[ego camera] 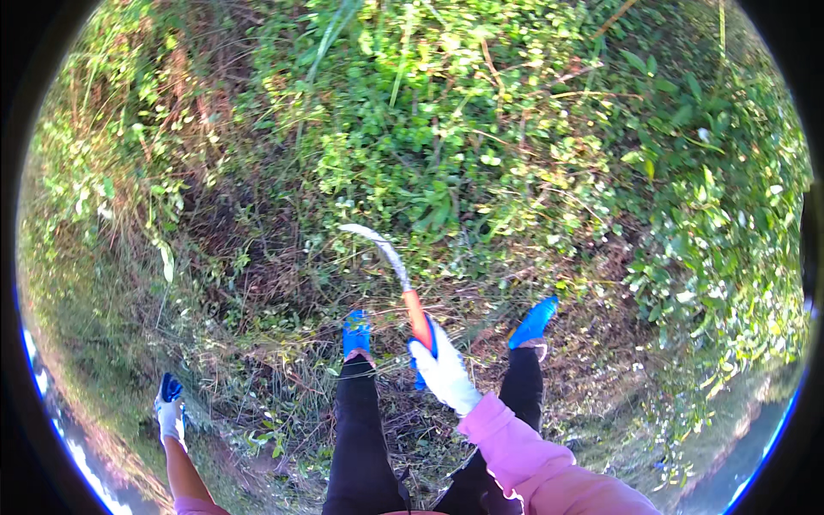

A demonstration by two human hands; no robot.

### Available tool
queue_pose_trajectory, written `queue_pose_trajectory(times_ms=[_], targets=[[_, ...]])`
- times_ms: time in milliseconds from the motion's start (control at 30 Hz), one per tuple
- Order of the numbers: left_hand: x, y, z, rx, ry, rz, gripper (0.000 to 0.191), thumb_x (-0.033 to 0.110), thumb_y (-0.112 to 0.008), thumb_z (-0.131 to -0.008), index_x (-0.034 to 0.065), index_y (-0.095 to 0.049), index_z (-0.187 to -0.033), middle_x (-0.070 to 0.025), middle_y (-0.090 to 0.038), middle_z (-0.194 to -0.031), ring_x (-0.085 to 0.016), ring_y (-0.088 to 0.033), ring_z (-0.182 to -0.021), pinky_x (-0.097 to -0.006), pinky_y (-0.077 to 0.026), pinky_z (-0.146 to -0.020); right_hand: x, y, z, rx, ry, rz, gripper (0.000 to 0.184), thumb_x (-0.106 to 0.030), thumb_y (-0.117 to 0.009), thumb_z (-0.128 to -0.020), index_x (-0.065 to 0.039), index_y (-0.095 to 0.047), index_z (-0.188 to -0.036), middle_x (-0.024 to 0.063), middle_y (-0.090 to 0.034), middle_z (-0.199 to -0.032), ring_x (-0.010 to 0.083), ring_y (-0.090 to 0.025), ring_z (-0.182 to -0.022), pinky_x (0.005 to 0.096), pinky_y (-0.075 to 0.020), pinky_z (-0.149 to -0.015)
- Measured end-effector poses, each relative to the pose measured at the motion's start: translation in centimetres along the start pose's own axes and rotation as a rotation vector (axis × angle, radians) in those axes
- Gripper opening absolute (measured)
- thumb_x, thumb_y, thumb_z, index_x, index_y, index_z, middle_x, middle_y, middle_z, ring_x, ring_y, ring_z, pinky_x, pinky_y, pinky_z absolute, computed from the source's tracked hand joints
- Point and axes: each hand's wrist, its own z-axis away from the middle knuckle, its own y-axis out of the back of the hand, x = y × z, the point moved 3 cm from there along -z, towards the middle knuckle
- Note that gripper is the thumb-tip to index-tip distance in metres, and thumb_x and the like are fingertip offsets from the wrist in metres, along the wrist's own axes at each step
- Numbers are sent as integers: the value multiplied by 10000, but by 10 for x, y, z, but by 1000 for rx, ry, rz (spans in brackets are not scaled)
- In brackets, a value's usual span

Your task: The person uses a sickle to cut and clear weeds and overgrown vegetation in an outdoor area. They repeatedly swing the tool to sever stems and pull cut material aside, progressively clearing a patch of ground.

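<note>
A sickle with an orange-red handle and a curved metal blade is gripped in my right hand, which wears a white and blue work glove. Its blade points forward and bends left, over low green plants. Out to the left, my left hand hangs beside my legs in a matching glove. I see nothing held in it, but how its fingers lie is too small to tell. Cut or flattened stems lie on the ground near it.
My feet, in a blue left shoe and a blue right shoe, stand apart among dry stems. Leafy bushes rise on the right. Tall grass and brown stalks grow at the upper left.
</note>
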Motion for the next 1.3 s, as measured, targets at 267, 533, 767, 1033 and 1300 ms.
queue_pose_trajectory(times_ms=[267,533,767,1033,1300], targets=[[180,-168,39,-151,-317,-1464,446,283,-608,-758,52,-544,-1135,-164,-623,-965,-324,-603,-860,-377,-476,-767,51,216,107,767,-114,-197,220,-146,-501,-876,-45,-448,-1064,39,-535,-726,96,-507,-547,252,-442,-482],[264,-454,169,-517,-1067,-1033,759,400,-608,-751,53,-290,-1346,-191,-479,-1228,-336,-489,-1079,-390,-385,-930,126,265,24,1009,-193,-269,179,-208,-508,-878,-58,-413,-902,43,-471,-605,135,-460,-387,294,-405,-329],[282,-623,283,-765,-1322,-761,820,384,-651,-734,59,-235,-1362,-218,-424,-1254,-366,-475,-1077,-427,-377,-926,146,267,23,829,-78,-444,167,-195,-544,-864,-53,-466,-908,22,-498,-629,90,-460,-484,260,-385,-413],[235,-735,322,-756,-1181,-1112,979,358,-718,-678,-10,-138,-1375,-235,-324,-1343,-353,-413,-1175,-369,-351,-992,138,340,14,877,-136,-126,259,-227,-537,-856,-21,-480,-1003,145,-585,-696,267,-584,-606,368,-449,-556],[206,-808,307,-596,-1128,-1539,1050,480,-653,-705,-89,-74,-1370,-230,-70,-1451,-346,-171,-1330,-386,-275,-1027,197,277,43,608,-168,228,399,-282,-569,-830,2,-440,-1078,227,-577,-702,418,-565,-654,463,-444,-580]])
